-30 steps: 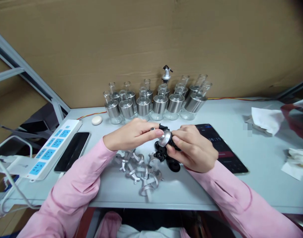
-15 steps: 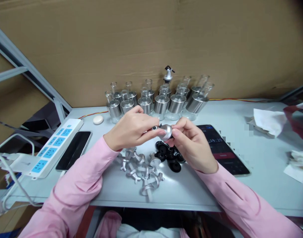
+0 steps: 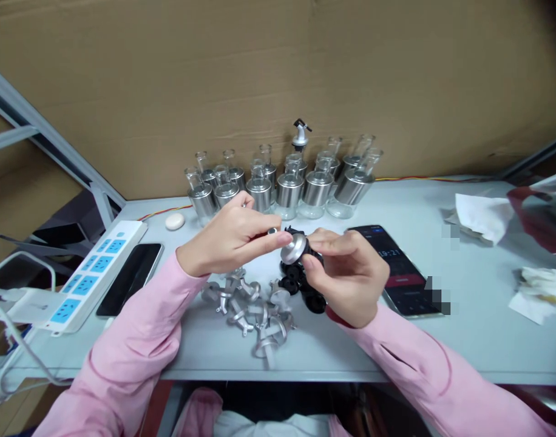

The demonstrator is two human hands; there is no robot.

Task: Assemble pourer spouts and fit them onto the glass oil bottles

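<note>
Between my hands is a silver spout cap (image 3: 294, 249) with a black part at its right side. My left hand (image 3: 235, 238) is closed round the cap's spout end, its thumb and forefinger pinching there. The fingers of my right hand (image 3: 351, 267) grip the cap's rim and the black part. Below my left hand lies a loose pile of silver spout caps (image 3: 255, 312). Black round stoppers (image 3: 315, 301) are heaped beside that pile, partly hidden by my right hand. Several glass bottles with metal sleeves (image 3: 289, 191) stand behind my hands, and one at the back carries a silver and black spout (image 3: 300, 135).
A white power strip (image 3: 98, 273) and a dark phone (image 3: 130, 279) lie at the left, near a white round object (image 3: 175, 221). On the right are a lit tablet-like device (image 3: 396, 273) and crumpled papers (image 3: 481, 212). Cardboard (image 3: 260, 73) stands behind the bottles.
My right hand has turned, with its fingers now further round the black part and the cap tilted. The whole view has shifted slightly. Both hands keep their hold.
</note>
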